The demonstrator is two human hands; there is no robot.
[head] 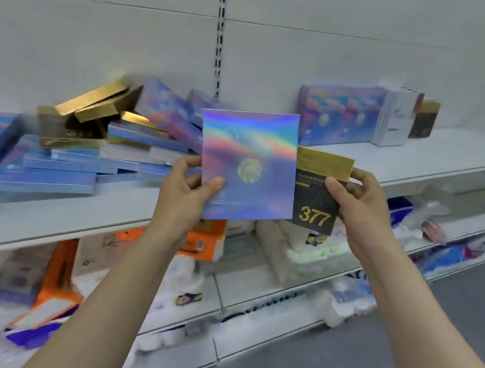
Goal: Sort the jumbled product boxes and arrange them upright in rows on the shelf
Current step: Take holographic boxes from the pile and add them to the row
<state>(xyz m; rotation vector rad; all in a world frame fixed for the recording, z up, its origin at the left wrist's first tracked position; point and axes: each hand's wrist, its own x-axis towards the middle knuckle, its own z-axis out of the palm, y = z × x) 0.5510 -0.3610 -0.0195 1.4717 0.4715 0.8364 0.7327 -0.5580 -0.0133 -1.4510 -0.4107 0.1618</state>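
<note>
In the head view, the left hand (187, 189) has its grip closed on a holographic blue box (248, 166), thumb on the front face and fingers curled behind its left edge. The right hand (355, 197) pinches a black-and-gold box (319, 193) marked 377, which is partly tucked behind the blue one. Both boxes are held upright in the air in front of the shelf (421, 163).

The work looks only begun. At the right end of the shelf a short row (365, 116) already stands upright: blue boxes, then white, then a dark one. To the left, a jumbled pile (93, 141) of blue and gold boxes lies flat and tilted, so most of the sorting appears to remain.
</note>
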